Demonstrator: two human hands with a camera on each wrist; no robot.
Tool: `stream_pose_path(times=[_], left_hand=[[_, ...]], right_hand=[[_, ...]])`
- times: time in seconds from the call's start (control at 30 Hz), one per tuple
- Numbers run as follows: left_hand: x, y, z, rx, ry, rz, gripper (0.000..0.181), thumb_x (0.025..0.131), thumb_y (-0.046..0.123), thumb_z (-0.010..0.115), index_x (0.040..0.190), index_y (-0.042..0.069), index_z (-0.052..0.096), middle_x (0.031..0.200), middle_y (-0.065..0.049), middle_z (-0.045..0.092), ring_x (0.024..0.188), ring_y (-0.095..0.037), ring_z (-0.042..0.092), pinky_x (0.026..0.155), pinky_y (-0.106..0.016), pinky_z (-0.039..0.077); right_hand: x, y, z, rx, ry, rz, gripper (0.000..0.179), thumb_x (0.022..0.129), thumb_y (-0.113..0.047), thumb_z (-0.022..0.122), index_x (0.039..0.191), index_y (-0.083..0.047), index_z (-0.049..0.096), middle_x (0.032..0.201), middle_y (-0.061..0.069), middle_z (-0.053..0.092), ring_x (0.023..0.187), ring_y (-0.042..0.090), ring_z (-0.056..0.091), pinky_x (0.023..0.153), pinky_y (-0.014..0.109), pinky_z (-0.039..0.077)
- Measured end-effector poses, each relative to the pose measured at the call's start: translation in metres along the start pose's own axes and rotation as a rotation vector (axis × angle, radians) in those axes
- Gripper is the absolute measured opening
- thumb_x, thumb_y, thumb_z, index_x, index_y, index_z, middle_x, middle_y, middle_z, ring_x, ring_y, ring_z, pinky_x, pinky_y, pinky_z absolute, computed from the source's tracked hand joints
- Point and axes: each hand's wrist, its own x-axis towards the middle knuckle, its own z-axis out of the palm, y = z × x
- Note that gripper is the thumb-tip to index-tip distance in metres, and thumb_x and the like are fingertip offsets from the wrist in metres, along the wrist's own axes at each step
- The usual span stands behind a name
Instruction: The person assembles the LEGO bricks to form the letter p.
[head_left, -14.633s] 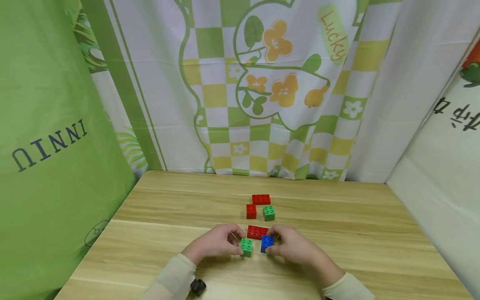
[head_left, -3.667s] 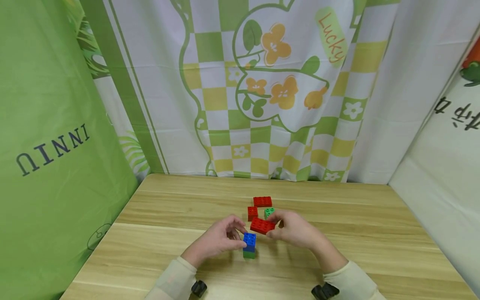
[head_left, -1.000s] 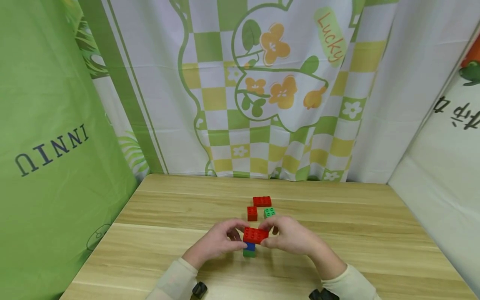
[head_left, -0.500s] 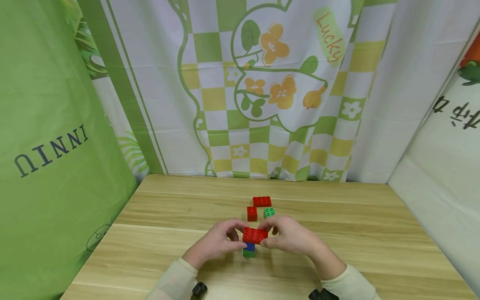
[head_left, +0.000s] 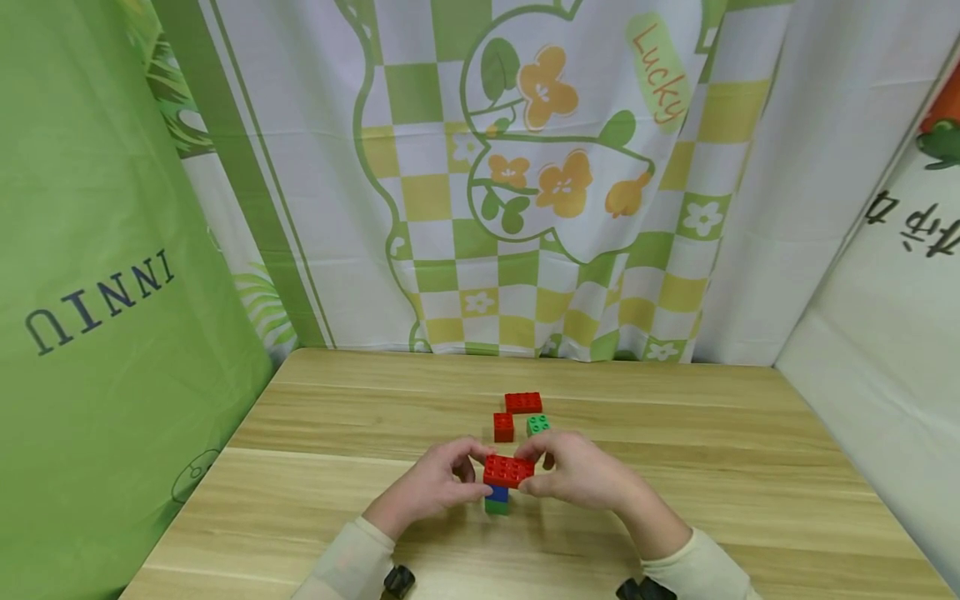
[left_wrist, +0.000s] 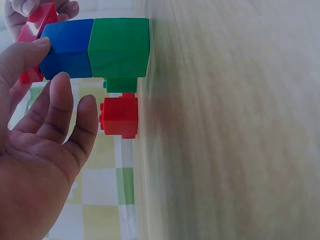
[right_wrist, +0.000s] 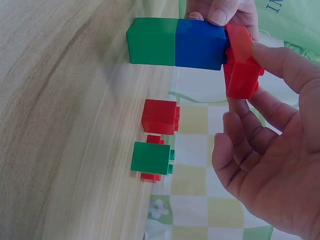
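A green toy building brick [left_wrist: 120,47] stands on the table with a blue brick [left_wrist: 67,49] stacked on it. My left hand [head_left: 438,487] holds the blue brick, its thumb [left_wrist: 30,52] against the side. My right hand [head_left: 581,475] pinches a longer red brick [head_left: 508,472] by its right end, thumb in front. The red brick lies over the blue one's top and sticks out to the right. In the right wrist view it is slightly tilted, and some blue studs show at its underside.
Behind the hands are a small red brick [head_left: 503,427], another green brick [head_left: 537,425] partly behind the right hand, and a long red brick [head_left: 523,402] farther back. A patterned curtain [head_left: 480,317] hangs at the wooden table's [head_left: 360,392] back edge.
Earlier the green and blue bricks were apart, one in each hand; then blue sat on green. The right hand has brought the long red brick from behind onto the blue one. Lately, almost no movement.
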Motion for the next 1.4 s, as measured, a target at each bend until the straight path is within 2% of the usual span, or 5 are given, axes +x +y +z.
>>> stream_pose_path(times=[0.47,0.73,1.1,1.4], left_hand=[[-0.0007,-0.0006,-0.0002,0.045,-0.004,0.013,0.037,0.087,0.022,0.076,0.121,0.024,0.063,0.105,0.009,0.063,0.073,-0.009,0.054,0.059,-0.023,0.047],[0.0007,-0.0051,0.0001,0.045,-0.003,0.061,0.035,0.087,0.02,0.077,0.119,0.02,0.063,0.102,0.006,0.064,0.073,-0.007,0.057,0.06,-0.024,0.05],[0.0014,0.0007,-0.0016,0.027,-0.009,0.022,0.035,0.084,0.015,0.079,0.116,0.019,0.064,0.101,0.005,0.066,0.079,-0.011,0.062,0.064,-0.025,0.053],[0.0036,0.0009,-0.0018,0.008,-0.021,0.038,0.035,0.084,0.013,0.079,0.117,0.016,0.064,0.098,0.0,0.067,0.081,-0.011,0.063,0.067,-0.028,0.054]], right_hand=[[-0.0006,0.0017,0.0004,0.007,-0.014,0.007,0.019,0.084,-0.029,0.077,0.101,-0.025,0.069,0.09,-0.011,0.064,0.082,0.014,0.055,0.064,0.031,0.047],[-0.0005,0.0029,0.0012,0.012,-0.011,0.012,0.019,0.084,-0.029,0.077,0.1,-0.025,0.069,0.089,-0.011,0.063,0.082,0.014,0.055,0.063,0.031,0.047],[-0.0012,0.0028,0.0023,0.032,-0.003,0.029,0.021,0.084,-0.031,0.078,0.101,-0.025,0.068,0.09,-0.009,0.063,0.082,0.015,0.055,0.064,0.031,0.047],[-0.0015,0.0042,0.0027,0.059,-0.008,0.046,0.023,0.084,-0.031,0.078,0.103,-0.025,0.068,0.09,-0.009,0.062,0.082,0.017,0.054,0.063,0.032,0.047]])
